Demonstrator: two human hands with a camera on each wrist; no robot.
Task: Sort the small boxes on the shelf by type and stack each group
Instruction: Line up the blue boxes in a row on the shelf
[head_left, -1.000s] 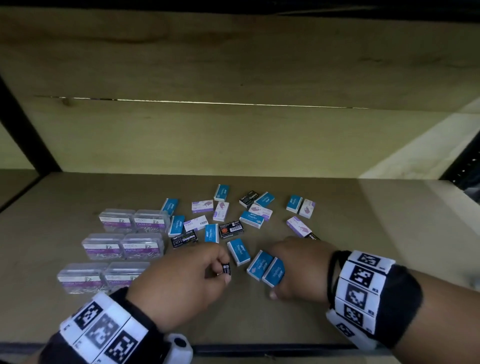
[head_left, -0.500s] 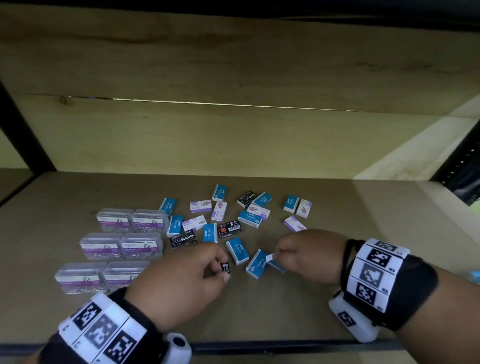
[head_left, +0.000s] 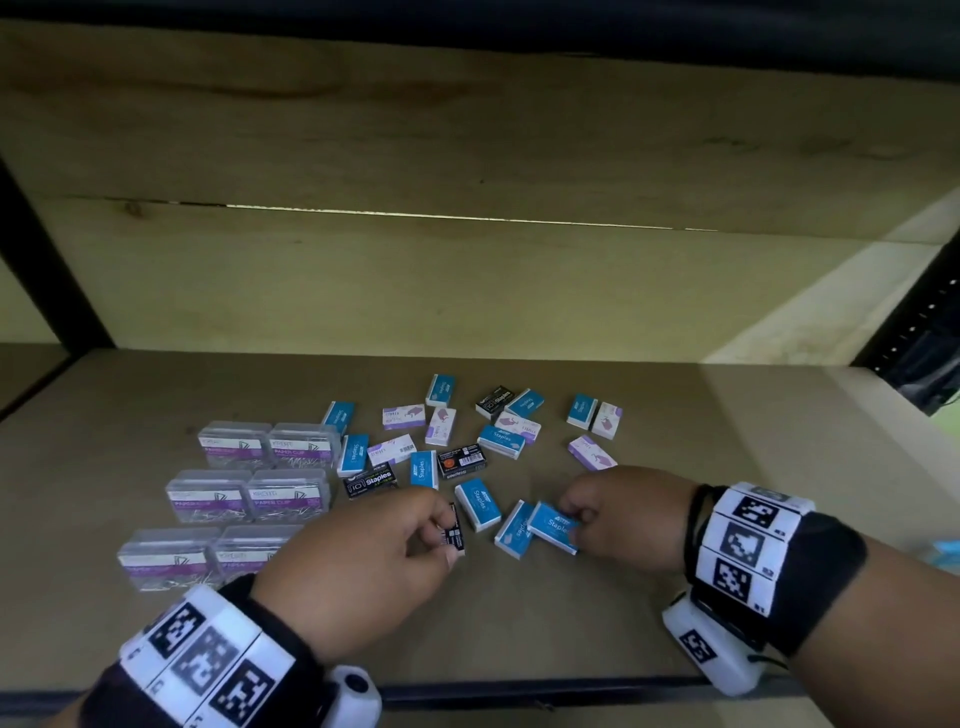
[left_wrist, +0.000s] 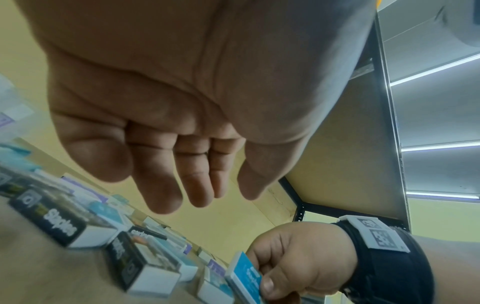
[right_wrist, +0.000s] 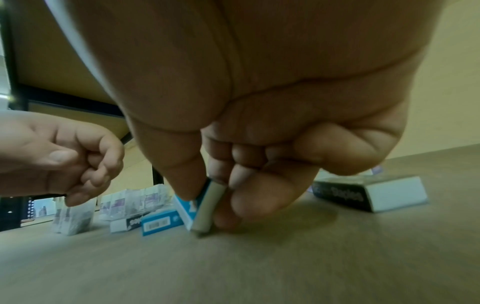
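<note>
Small boxes scattered mid-shelf: blue ones printed "Staples"; black ones printed "Staples", one showing a barcode; white-and-purple ones, writing too small to read. Left of the scatter: six clear cases labelled "PAPER CLIP", in pairs. Left hand pinches a black box near the shelf's front. Right hand pinches a blue box tilted on edge, leaning over a flat blue box. Shelf: pale wood board, black metal frame, wooden back panel.
</note>
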